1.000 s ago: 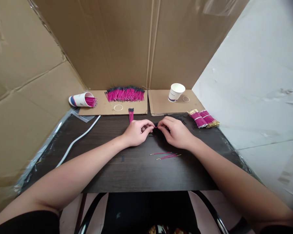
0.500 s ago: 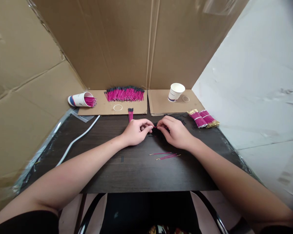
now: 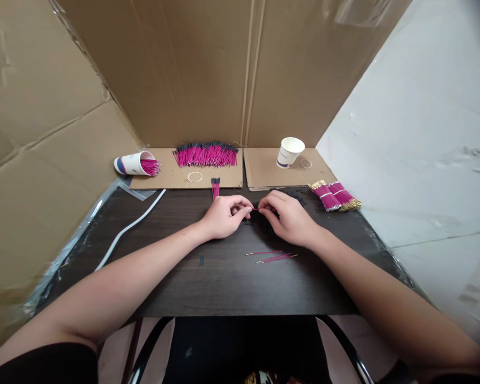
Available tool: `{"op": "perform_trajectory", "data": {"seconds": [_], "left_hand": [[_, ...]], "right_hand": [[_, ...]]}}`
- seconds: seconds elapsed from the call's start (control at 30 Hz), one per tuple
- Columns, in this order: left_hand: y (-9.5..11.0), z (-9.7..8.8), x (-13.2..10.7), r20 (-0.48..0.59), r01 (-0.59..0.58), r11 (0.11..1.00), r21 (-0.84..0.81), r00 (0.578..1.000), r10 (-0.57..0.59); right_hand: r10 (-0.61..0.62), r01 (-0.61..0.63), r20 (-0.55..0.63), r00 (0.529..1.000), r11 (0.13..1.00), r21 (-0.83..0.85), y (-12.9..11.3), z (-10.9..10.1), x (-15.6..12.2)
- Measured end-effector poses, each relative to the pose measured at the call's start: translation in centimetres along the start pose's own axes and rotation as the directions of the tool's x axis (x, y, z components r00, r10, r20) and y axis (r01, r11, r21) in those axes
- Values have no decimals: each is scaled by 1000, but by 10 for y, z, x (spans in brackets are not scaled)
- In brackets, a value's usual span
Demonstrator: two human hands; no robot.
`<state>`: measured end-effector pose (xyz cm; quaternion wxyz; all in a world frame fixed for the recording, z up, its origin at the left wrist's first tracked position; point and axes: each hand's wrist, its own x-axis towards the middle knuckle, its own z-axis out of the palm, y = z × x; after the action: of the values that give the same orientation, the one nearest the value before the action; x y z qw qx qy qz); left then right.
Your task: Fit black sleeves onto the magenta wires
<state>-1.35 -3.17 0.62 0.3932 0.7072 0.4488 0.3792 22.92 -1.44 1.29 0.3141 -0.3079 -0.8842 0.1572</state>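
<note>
Nothing has shifted since before: the left hand (image 3: 224, 216) and right hand (image 3: 288, 217) stay pinched on one pink wire (image 3: 255, 209) above the tabletop (image 3: 208, 277).

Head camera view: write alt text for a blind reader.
Both hands, left hand and right hand, pinch one pink wire between them over a dark table. Loose pink wires lie nearer; a big wire pile sits behind.

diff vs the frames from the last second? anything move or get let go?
No visible change. Left hand and right hand still pinch one pink wire between their fingertips. Loose wires, both cups and the bundles lie as before; only the camera shifted slightly.
</note>
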Motion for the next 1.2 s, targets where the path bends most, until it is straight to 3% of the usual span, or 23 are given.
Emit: {"op": "perform_trajectory", "data": {"seconds": [0.37,0.83,0.97,1.2], "left_hand": [[-2,-1,-1,13,17,1000,-26,1000,-17],[-2,-4,5,-85,48,979,-196,994,-66],[0,-6,5,-76,84,958,-275,991,-109],[3,-6,6,-44,123,893,-433,986,-158]], "right_hand": [[-17,17,-9,1000,1000,0,-1,0,0],[27,-28,-33,999,999,-40,-4,-8,1],[32,-31,-80,996,999,14,-8,-6,3],[158,-129,-234,959,982,135,-16,-1,4]]}}
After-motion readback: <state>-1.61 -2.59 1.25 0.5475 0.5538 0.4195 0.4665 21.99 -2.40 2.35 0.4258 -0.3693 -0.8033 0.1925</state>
